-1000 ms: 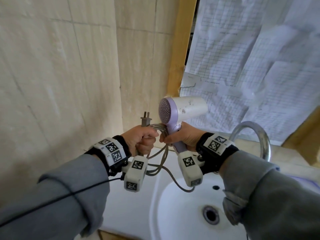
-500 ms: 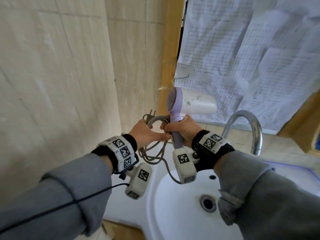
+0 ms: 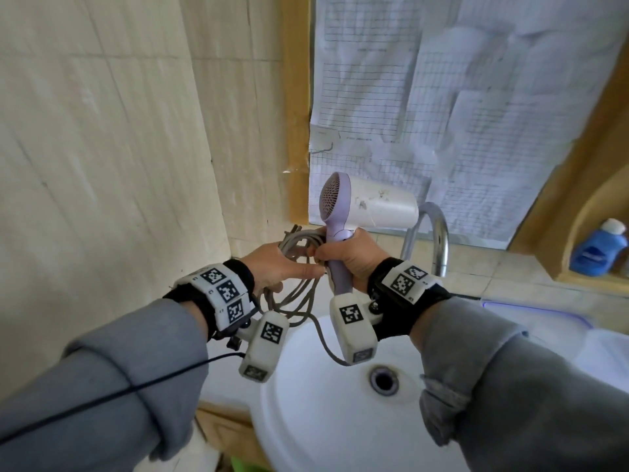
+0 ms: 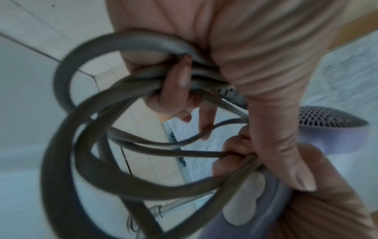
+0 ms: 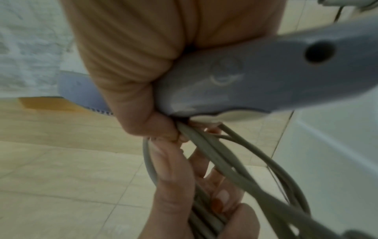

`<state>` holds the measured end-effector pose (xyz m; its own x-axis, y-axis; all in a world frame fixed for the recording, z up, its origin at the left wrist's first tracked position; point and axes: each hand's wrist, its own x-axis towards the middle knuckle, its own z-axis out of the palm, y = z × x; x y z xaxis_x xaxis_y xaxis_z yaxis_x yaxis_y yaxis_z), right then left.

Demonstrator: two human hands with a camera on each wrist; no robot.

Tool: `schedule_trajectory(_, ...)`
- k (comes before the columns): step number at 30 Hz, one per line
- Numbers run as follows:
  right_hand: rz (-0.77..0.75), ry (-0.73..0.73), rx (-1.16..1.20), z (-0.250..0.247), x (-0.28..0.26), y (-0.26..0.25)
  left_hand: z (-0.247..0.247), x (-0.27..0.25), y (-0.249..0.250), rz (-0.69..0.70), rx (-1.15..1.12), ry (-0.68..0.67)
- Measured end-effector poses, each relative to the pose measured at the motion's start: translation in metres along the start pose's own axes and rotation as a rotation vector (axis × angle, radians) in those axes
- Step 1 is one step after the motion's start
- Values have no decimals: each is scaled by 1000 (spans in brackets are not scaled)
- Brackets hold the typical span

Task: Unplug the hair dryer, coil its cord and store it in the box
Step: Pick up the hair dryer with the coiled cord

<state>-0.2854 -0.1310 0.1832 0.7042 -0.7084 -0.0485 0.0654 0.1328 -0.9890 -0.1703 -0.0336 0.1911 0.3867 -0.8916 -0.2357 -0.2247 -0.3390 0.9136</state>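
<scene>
A white and lilac hair dryer (image 3: 366, 204) stands upright above the sink, nozzle pointing right. My right hand (image 3: 350, 258) grips its lilac handle (image 5: 255, 77) and pinches several cord loops against it. The grey cord (image 3: 296, 291) hangs in loose coils between both hands. My left hand (image 3: 277, 267) holds the coil bundle (image 4: 126, 145), fingers curled round the strands, thumb laid towards the right hand. The plug (image 3: 294, 229) pokes out above the left hand. No box is in view.
A white sink (image 3: 340, 420) with a drain (image 3: 384, 381) lies below the hands. A chrome tap (image 3: 434, 233) arches just right of the dryer. Beige tiled wall on the left, a paper-covered window behind, a blue bottle (image 3: 599, 250) in a niche at far right.
Both hands rose and came together. The left hand moved from holding the plug upright to pressing the coil against the dryer handle, where the right fingers now pinch the loops.
</scene>
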Motion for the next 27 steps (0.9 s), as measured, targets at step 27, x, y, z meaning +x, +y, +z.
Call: schedule_trajectory(27,-80,258,-131,-192,-205,-49,241,-85,76,86,-328,-399)
